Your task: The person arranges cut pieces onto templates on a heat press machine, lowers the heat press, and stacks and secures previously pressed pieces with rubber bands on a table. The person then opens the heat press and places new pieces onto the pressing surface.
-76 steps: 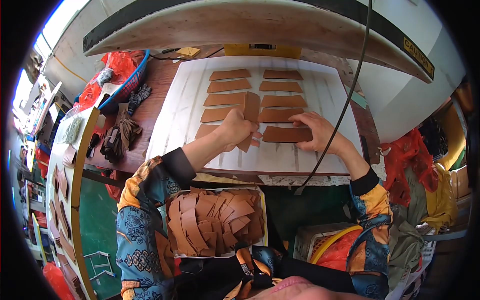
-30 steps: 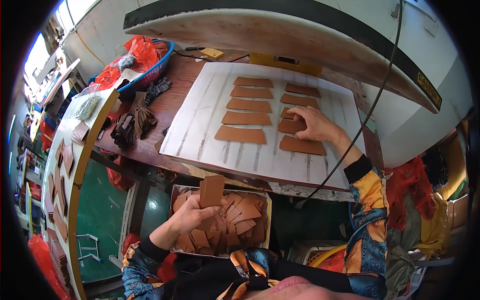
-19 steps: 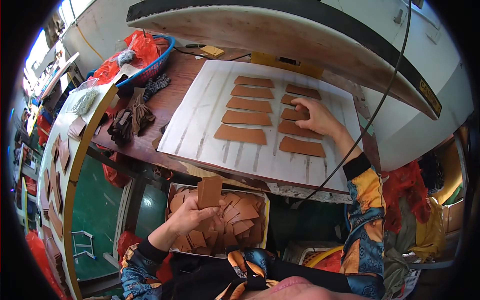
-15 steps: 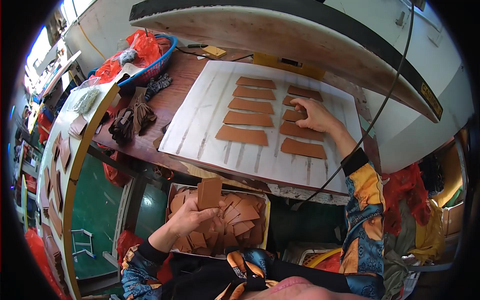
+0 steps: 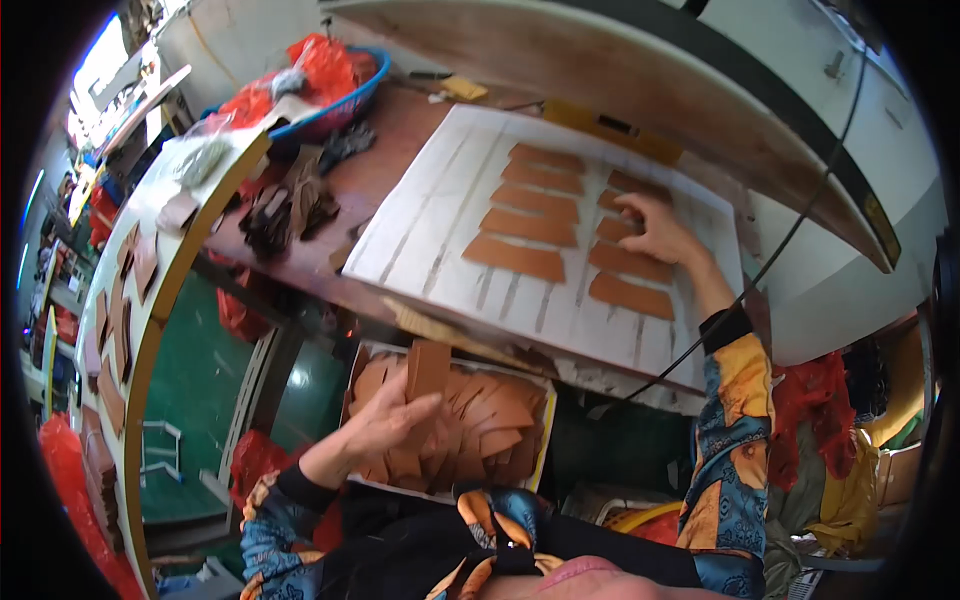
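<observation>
My left hand [image 5: 385, 422] is closed on a small stack of brown leather pieces [image 5: 429, 370], held upright between thumb and fingers. It is above a box filled with loose brown leather pieces [image 5: 490, 415]. On the white board [image 5: 415, 215], similar pieces lie in two columns; one in the left column [image 5: 515, 258] is fully visible. My right hand [image 5: 662, 232] is at the right column, thumb and bent fingers at opposite edges of a leather piece [image 5: 612, 229]. The fingers partly cover that piece and its neighbour.
A large pale press plate [image 5: 640, 75] with a dark edge overhangs the board's far side. A black cable [image 5: 765, 268] crosses in front of it. A blue basket with red bags [image 5: 335, 118] and dark gloves [image 5: 290, 205] are at the left. A curved side table [image 5: 170, 275] holds more pieces.
The view has tilted and shifted, so the board appears farther right. My right hand remains at the same part of the right column; my left hand still holds its stack over the box.
</observation>
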Demonstrator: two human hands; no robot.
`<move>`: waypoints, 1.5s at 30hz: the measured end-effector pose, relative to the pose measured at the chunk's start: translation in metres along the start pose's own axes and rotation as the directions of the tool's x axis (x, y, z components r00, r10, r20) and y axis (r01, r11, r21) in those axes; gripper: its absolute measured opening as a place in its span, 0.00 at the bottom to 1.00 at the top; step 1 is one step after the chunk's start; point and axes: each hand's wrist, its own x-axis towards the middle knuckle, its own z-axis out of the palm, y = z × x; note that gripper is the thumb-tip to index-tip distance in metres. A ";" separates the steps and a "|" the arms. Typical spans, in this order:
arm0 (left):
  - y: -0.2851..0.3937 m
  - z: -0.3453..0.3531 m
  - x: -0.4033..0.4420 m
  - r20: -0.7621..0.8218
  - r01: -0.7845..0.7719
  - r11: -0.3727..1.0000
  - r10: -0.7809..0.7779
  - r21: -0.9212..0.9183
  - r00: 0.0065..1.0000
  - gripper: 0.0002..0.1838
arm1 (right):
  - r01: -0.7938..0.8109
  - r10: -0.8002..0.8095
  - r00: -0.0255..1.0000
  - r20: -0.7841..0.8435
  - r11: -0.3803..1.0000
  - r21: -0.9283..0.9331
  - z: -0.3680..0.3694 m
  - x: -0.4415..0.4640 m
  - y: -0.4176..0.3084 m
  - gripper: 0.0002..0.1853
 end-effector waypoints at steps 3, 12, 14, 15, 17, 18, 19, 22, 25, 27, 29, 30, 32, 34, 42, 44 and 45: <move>0.002 -0.010 -0.005 -0.175 -0.078 0.957 0.130 0.280 0.976 0.10 | -0.064 0.092 0.985 -0.148 0.981 0.182 0.001 -0.021 0.001 0.26; -0.020 -0.022 -0.031 -0.232 -0.040 0.926 0.136 0.376 0.963 0.14 | -0.256 0.383 0.655 -0.651 0.924 0.285 -0.040 -0.157 -0.032 0.15; -0.051 -0.027 -0.020 -0.089 -0.250 0.801 0.351 0.544 0.932 0.19 | -0.220 0.369 0.542 -0.755 0.930 0.296 -0.058 -0.187 -0.047 0.14; -0.045 -0.018 -0.018 -0.080 -0.256 0.711 0.403 0.655 0.912 0.23 | -0.193 0.321 0.508 -0.799 0.947 0.257 -0.067 -0.196 -0.058 0.13; -0.058 -0.014 -0.014 -0.013 -0.268 0.506 0.485 0.820 0.875 0.35 | -0.085 0.237 0.449 -0.861 0.971 0.223 -0.084 -0.201 -0.088 0.12; -0.056 -0.006 -0.018 -0.078 -0.089 0.488 0.313 0.868 0.947 0.37 | -0.049 0.200 0.434 -0.878 0.979 0.199 -0.090 -0.198 -0.106 0.12; -0.053 0.000 -0.022 -0.061 -0.076 0.427 0.297 0.901 0.953 0.37 | -0.029 0.153 0.432 -0.889 0.987 0.156 -0.097 -0.194 -0.122 0.12; -0.056 0.006 -0.034 0.009 -0.150 0.278 0.449 0.949 0.893 0.35 | 0.032 0.044 0.426 -0.904 0.998 0.063 -0.114 -0.175 -0.162 0.11; -0.063 0.003 -0.047 0.053 -0.190 0.175 0.586 0.966 0.808 0.33 | 0.083 -0.032 0.435 -0.900 0.997 0.005 -0.125 -0.155 -0.183 0.11; -0.066 -0.001 -0.055 0.042 -0.203 0.175 0.648 0.964 0.761 0.30 | 0.080 -0.036 0.494 -0.868 0.997 0.004 -0.122 -0.139 -0.202 0.10; -0.068 -0.005 -0.061 -0.003 -0.228 0.232 0.707 0.946 0.708 0.27 | 0.072 -0.044 0.626 -0.778 0.997 0.001 -0.108 -0.122 -0.222 0.09; -0.070 -0.009 -0.065 -0.029 -0.237 0.254 0.735 0.938 0.677 0.26 | 0.066 -0.049 0.717 -0.696 0.998 -0.003 -0.098 -0.113 -0.229 0.10; -0.073 -0.023 -0.070 -0.078 -0.257 0.292 0.786 0.921 0.613 0.24 | -0.092 0.048 0.849 -0.527 0.994 -0.057 -0.075 -0.092 -0.230 0.11; -0.072 -0.037 -0.074 -0.139 -0.220 0.300 0.828 0.928 0.543 0.21 | -0.163 0.106 0.930 -0.353 0.977 -0.136 -0.055 -0.062 -0.218 0.13; -0.082 -0.091 -0.079 -0.436 -0.073 0.514 0.788 0.855 0.435 0.16 | -0.287 0.267 0.958 -0.105 0.868 -0.405 0.006 0.056 -0.070 0.29; -0.086 -0.099 -0.080 -0.488 -0.048 0.555 0.766 0.830 0.420 0.16 | -0.267 0.285 0.958 -0.016 0.874 -0.406 0.009 0.066 -0.043 0.31; -0.089 -0.103 -0.081 -0.516 -0.038 0.582 0.746 0.812 0.421 0.15 | -0.279 0.305 0.952 -0.001 0.868 -0.412 0.010 0.068 -0.036 0.32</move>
